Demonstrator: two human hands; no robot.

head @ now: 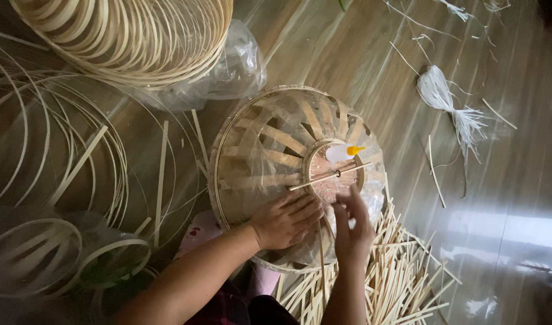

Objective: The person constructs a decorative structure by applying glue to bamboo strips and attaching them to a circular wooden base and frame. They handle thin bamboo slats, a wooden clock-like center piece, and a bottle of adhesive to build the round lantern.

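Bamboo lampshade (270, 150) under plastic wrap, left hand (283, 221) pressed flat on its near side, fingers spread, right hand (353, 225) loosely open beside its centre ring, grasping nothing, thin stick (327, 177) across the ring

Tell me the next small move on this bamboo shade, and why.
Probably press the loose thin stick down across the centre ring. It lies slanted over the opening, the left hand already steadies the woven bamboo shade, the right hand is at the ring's edge, and a small glue bottle sits by it.
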